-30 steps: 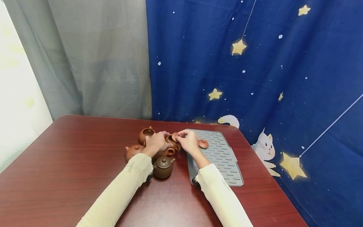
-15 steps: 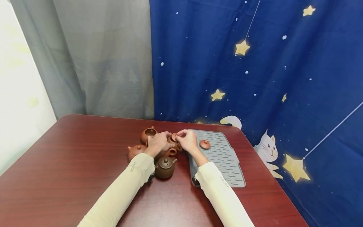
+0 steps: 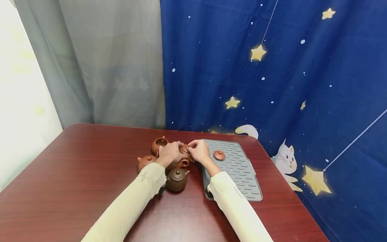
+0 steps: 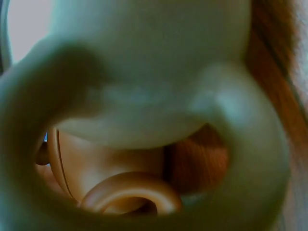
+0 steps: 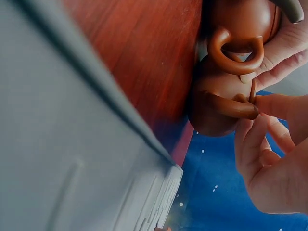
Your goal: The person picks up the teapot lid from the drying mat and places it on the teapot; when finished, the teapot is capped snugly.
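Note:
In the head view my left hand (image 3: 171,153) grips a reddish-brown teapot (image 5: 219,94) at the far end of the cluster. My right hand (image 3: 199,151) pinches the teapot's lid (image 3: 185,148), which sits at its mouth. The right wrist view shows the right fingertips at the rim, beside the spout. A second reddish teapot (image 5: 248,21) stands against it, partly under my left hand. Close below the left wrist is a dark brown teapot (image 3: 176,180) with its lid on; its handle (image 4: 257,144) fills much of the left wrist view.
An open reddish teapot (image 3: 158,145) stands behind the left hand. Another teapot (image 3: 145,162), lidded, is left of the wrist. On the grey ribbed mat (image 3: 239,174) lies a loose reddish lid (image 3: 219,155). Curtains hang behind the table (image 3: 90,174).
The lid in my right hand has gone from tilted over the teapot's opening to down on its mouth. My left hand keeps its grip. The head view has shifted slightly.

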Available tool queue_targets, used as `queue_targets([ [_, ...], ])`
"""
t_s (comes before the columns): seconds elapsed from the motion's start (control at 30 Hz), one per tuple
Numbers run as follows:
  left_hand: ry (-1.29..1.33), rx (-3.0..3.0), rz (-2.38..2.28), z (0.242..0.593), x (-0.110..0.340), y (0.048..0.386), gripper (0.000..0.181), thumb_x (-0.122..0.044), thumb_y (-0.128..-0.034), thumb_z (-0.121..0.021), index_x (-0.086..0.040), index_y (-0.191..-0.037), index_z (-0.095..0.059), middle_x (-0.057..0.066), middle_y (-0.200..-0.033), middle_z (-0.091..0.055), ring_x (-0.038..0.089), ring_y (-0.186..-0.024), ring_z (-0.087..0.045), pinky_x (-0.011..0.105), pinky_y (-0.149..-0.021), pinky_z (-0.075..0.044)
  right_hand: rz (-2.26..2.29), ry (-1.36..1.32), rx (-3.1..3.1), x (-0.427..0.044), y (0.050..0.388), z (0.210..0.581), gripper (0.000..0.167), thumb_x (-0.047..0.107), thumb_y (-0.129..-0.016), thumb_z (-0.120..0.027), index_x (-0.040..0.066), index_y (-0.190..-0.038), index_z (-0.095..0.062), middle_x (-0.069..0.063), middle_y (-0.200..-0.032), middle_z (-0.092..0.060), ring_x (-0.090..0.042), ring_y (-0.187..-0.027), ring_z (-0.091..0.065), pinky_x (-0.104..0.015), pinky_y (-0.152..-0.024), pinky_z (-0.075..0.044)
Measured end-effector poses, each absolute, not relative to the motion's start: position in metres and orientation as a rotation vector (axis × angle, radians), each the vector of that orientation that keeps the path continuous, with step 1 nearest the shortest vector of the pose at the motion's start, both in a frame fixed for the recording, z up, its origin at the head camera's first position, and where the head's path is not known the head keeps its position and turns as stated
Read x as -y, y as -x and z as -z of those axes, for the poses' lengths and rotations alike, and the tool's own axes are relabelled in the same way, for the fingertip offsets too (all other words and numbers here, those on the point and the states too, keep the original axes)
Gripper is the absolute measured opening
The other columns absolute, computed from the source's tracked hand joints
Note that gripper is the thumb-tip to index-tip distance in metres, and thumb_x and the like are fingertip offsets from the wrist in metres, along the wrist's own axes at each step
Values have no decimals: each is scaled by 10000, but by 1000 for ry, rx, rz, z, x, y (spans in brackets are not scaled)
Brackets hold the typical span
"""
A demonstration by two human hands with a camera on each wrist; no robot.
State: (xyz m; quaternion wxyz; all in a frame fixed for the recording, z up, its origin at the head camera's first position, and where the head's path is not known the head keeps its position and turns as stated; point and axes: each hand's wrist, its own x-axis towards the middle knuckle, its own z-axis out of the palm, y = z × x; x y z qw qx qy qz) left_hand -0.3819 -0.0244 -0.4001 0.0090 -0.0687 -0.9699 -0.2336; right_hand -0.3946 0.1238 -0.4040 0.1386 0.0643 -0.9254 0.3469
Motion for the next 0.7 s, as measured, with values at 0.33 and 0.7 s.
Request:
queue_targets([
  [0.33, 271, 3046, 724, 397, 29, 383, 537, -519, -833, -726, -252, -1292, -641, 54, -1210, -682, 275, -1078, -629, 509, -893, -396, -997, -223, 2716, -144, 393, 404, 29, 172, -835, -758, 145, -838, -765, 38, -805, -708, -119, -756, -617, -303, -699, -490],
  [0.7, 327, 2973, 780, 381, 42, 383, 476, -385, -878, -678, -192, -1308, -616, 38, -1283, -647, 281, -1161, -597, 533, -956, -398, -967, -183, 2689, -192, 389, 396, 142, 83, -815, -694, 42, -930, -766, -25, -831, -729, -167, -738, -638, -330, -696, -498],
])
